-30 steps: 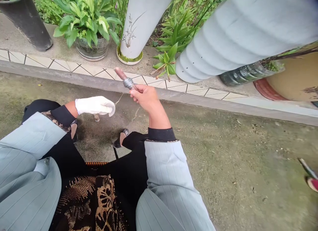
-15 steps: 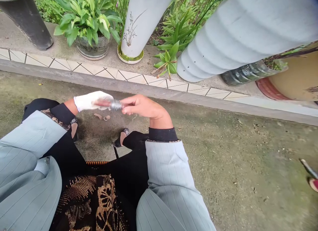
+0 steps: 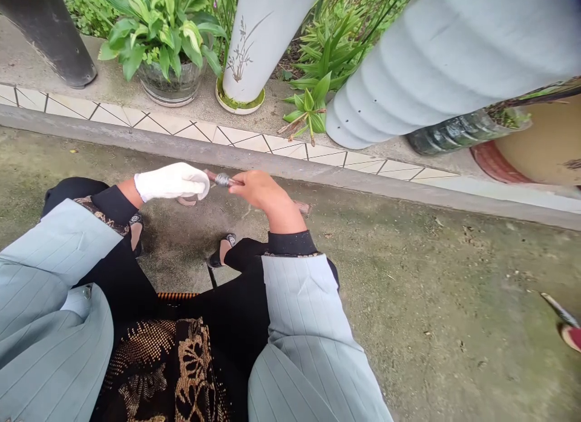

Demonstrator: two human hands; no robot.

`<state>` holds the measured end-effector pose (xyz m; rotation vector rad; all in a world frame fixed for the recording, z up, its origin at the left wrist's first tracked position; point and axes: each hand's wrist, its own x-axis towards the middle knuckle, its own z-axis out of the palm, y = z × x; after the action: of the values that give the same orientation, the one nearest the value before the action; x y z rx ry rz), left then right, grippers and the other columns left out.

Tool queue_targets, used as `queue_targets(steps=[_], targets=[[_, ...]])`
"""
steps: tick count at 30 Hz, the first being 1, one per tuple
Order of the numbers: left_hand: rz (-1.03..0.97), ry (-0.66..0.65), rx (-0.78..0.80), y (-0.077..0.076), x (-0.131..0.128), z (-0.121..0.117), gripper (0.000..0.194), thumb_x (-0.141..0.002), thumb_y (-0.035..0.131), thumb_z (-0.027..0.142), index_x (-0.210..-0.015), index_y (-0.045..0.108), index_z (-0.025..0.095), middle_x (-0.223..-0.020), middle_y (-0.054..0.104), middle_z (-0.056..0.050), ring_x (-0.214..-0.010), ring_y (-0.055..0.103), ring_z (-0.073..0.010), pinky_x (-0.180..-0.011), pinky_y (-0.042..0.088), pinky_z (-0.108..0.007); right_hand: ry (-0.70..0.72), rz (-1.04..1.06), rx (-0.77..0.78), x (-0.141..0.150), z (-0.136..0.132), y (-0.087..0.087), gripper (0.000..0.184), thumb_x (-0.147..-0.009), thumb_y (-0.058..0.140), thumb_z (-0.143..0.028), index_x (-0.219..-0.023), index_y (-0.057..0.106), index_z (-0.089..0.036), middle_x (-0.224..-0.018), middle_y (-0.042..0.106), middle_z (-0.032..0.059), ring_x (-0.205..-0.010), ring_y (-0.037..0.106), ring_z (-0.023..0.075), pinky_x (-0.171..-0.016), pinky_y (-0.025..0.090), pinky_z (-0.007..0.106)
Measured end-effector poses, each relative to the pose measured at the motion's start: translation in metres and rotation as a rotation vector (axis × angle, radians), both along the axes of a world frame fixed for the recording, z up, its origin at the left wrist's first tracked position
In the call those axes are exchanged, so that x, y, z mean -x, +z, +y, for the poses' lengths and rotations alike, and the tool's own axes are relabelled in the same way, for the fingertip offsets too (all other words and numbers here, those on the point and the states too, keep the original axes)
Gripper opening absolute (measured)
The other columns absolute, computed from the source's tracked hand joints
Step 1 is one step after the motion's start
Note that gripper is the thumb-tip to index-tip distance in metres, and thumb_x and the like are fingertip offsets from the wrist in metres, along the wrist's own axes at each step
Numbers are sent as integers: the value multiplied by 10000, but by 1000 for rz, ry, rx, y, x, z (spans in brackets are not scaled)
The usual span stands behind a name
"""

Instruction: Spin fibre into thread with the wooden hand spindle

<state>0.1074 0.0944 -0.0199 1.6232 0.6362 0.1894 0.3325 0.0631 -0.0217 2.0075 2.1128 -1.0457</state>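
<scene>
My left hand (image 3: 175,181), in a white glove, is closed around one end of a thin brown stick (image 3: 216,177). A tight coil of grey wire (image 3: 223,180) is wound round the stick between my hands. My bare right hand (image 3: 256,189) pinches the stick just right of the coil. Both hands are held low over the concrete ground, above my feet. A small brown scrap (image 3: 186,201) lies on the ground under the gloved hand.
A tiled kerb (image 3: 254,143) runs across ahead, with a potted green plant (image 3: 170,40), a black pot (image 3: 49,34), a tall white vase (image 3: 258,40) and a big ribbed grey pot (image 3: 436,52). A red-handled tool (image 3: 565,325) lies at the right edge.
My right hand swung the stick with the wire coil down from pointing up and away until it lay level between both hands. My gloved left hand took hold of its far end.
</scene>
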Motion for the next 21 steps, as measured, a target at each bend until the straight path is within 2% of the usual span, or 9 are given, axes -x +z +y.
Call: queue_targets(steps=[2, 4, 6, 9, 11, 13, 15, 17, 21], targets=[[-6, 19, 0, -2, 2, 2, 157, -798, 616, 227, -743, 659, 87, -643, 613, -29, -517, 467, -56, -487, 343, -162, 212, 48, 234, 2, -3, 5, 154, -772, 601, -226, -842, 724, -167, -646, 598, 5, -601, 497, 119, -588, 333, 259], [-10, 28, 8, -6, 4, 4, 168, -801, 624, 245, -750, 658, 89, -640, 608, -27, -515, 470, -58, -486, 353, -163, 409, 249, 415, 0, -7, 12, 135, -772, 616, -247, -815, 714, -163, -633, 587, -10, -576, 488, 98, -573, 349, 238], [-38, 58, -6, -9, 5, 5, 183, -810, 634, 271, -784, 657, 91, -640, 601, -25, -510, 465, -58, -480, 355, -165, 455, 547, 400, -5, -10, 20, 187, -777, 651, -331, -804, 694, -151, -658, 591, -9, -580, 485, 87, -570, 372, 226], [-100, 139, -22, -12, 4, 7, 221, -834, 625, 309, -796, 640, 93, -672, 607, -38, -512, 458, -58, -474, 353, -169, 135, 944, 1, -17, -11, 26, 335, -788, 658, -480, -840, 660, -149, -697, 582, 0, -579, 466, 78, -557, 389, 219], [-99, 143, 6, -13, 3, 5, 237, -851, 607, 321, -778, 628, 96, -684, 607, -43, -505, 446, -55, -467, 341, -170, -134, 1002, -257, -24, -7, 21, 355, -805, 638, -508, -852, 646, -156, -694, 561, -5, -563, 452, 74, -540, 385, 215], [-53, 53, 44, -12, 2, 3, 243, -866, 586, 322, -778, 630, 100, -674, 597, -38, -506, 433, -56, -471, 333, -170, -290, 890, -345, -28, -1, 12, 319, -817, 631, -474, -841, 645, -155, -675, 546, -7, -550, 448, 77, -530, 378, 217], [-2, -84, 68, -10, 1, 0, 246, -887, 555, 319, -800, 637, 105, -664, 584, -31, -519, 411, -60, -487, 332, -174, -330, 691, -318, -27, 4, 3, 268, -819, 628, -415, -829, 657, -149, -652, 544, -5, -545, 453, 89, -536, 371, 230], [35, -184, 75, -9, 0, -1, 251, -902, 529, 318, -812, 635, 109, -658, 570, -25, -533, 385, -65, -496, 317, -179, -298, 459, -282, -24, 6, -1, 227, -818, 617, -360, -838, 677, -142, -645, 560, 4, -574, 479, 113, -569, 367, 249], [46, -233, 73, -10, 1, -1, 260, -903, 523, 336, -819, 639, 118, -640, 562, -14, -532, 382, -69, -497, 305, -187, -155, 45, -202, -14, 2, 2, 203, -817, 602, -313, -880, 717, -158, -679, 606, 32, -660, 510, 152, -618, 334, 272]])
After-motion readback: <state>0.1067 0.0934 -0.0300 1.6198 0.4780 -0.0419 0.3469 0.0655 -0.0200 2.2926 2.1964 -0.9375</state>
